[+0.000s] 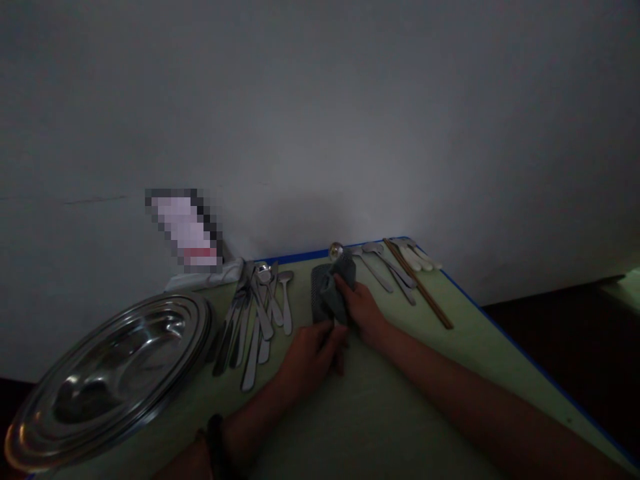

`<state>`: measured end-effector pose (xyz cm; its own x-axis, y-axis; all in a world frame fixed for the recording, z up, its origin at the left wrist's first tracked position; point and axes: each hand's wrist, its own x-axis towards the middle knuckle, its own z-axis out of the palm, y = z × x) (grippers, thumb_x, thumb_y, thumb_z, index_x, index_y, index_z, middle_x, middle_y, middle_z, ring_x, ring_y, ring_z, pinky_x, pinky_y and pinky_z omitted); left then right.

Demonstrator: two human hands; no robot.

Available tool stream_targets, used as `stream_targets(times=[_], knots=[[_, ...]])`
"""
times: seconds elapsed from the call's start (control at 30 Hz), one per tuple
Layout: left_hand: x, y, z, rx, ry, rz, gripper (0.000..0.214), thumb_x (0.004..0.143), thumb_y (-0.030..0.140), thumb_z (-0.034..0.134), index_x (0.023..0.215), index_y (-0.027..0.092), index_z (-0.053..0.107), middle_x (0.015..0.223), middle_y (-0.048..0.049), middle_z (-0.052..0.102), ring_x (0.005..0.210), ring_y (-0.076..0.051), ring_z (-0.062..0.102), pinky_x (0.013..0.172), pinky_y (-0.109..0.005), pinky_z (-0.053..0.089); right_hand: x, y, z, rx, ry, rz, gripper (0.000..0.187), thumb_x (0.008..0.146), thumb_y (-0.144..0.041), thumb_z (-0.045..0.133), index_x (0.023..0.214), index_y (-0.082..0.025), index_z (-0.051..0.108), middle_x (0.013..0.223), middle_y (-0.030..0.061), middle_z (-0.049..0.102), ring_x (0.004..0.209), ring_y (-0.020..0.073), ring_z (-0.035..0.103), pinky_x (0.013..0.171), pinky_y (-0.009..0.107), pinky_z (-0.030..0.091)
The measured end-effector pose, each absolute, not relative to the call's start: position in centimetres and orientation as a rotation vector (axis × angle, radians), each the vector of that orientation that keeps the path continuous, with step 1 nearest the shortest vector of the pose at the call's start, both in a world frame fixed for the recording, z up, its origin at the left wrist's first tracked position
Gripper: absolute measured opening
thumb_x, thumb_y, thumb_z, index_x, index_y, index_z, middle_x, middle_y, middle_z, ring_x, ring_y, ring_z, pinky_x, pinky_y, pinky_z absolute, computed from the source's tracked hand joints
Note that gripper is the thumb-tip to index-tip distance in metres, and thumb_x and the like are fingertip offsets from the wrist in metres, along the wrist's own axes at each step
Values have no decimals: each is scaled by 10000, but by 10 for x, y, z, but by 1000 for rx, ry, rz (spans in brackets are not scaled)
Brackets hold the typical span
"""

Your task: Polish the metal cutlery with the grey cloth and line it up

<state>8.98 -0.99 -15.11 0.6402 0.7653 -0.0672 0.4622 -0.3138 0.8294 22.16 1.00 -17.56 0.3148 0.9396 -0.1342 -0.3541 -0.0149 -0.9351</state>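
Observation:
A grey-green cloth (331, 290) is bunched in my right hand (366, 308), whose fingers are closed around it. Just past the top of the cloth shows the shiny round bowl of a spoon (335, 251); the cloth covers the middle of it. My left hand (315, 347) is closed below the cloth, pinching what looks like the lower end of the spoon's handle, mostly hidden by the fingers. To the left of the hands lies a pile of knives, forks and spoons (257, 313). A few loose spoons (395, 273) rest to the right.
Stacked oval metal trays (200, 313) fill the table's left side. A blurred-out phone-like object (185, 230) leans near the wall, by a white cloth (215, 275). Wooden chopsticks (425, 293) and white-handled cutlery (425, 260) lie at the right. The pale green table (370, 413) has a blue edge.

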Motion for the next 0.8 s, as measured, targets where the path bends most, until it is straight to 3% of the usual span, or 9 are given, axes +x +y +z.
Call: stream_targets(times=[0.13, 0.3, 0.4, 0.5, 0.63, 0.8], knots=[[88, -16, -151, 2026, 860, 323, 353, 861, 375, 394, 639, 167, 572, 455, 32, 538, 442, -104, 512, 496, -197, 380, 226, 19, -177, -909, -356, 1353, 202, 751, -358, 578, 710, -168, 631, 648, 37, 672, 702, 181, 633, 656, 297, 484], [83, -20, -146, 1922, 749, 250, 297, 797, 311, 439, 545, 169, 504, 445, 33, 493, 421, -89, 465, 448, -188, 341, 230, 25, -178, -809, -305, 1367, 205, 751, -388, 580, 780, -188, 614, 709, 36, 685, 785, 189, 638, 693, 316, 502], [82, -16, -146, 1722, 682, 361, 145, 728, 266, 489, 806, 158, 545, 534, 25, 571, 492, -101, 479, 480, -193, 348, 229, 22, -178, -809, -393, 1321, 226, 683, -397, 650, 773, -194, 606, 690, 14, 678, 723, 176, 633, 659, 299, 495], [83, -11, -148, 1506, 679, 457, 323, 730, 302, 474, 1020, 159, 463, 558, 39, 575, 463, -103, 437, 447, -198, 326, 227, 18, -177, -839, -476, 1293, 239, 618, -348, 705, 765, -185, 612, 646, -9, 662, 609, 149, 608, 603, 279, 476], [86, -10, -149, 1587, 876, 477, 300, 847, 414, 359, 929, 166, 507, 472, 71, 447, 435, -112, 421, 467, -220, 353, 226, 16, -177, -886, -538, 1248, 261, 576, -274, 729, 786, -159, 626, 651, 1, 668, 576, 142, 594, 593, 279, 461], [83, -8, -152, 1743, 915, 430, 321, 878, 441, 340, 855, 183, 530, 571, 54, 444, 516, -111, 439, 539, -221, 374, 227, 18, -182, -916, -554, 1158, 273, 586, -258, 727, 825, -172, 626, 726, -3, 687, 663, 145, 615, 681, 285, 462]])
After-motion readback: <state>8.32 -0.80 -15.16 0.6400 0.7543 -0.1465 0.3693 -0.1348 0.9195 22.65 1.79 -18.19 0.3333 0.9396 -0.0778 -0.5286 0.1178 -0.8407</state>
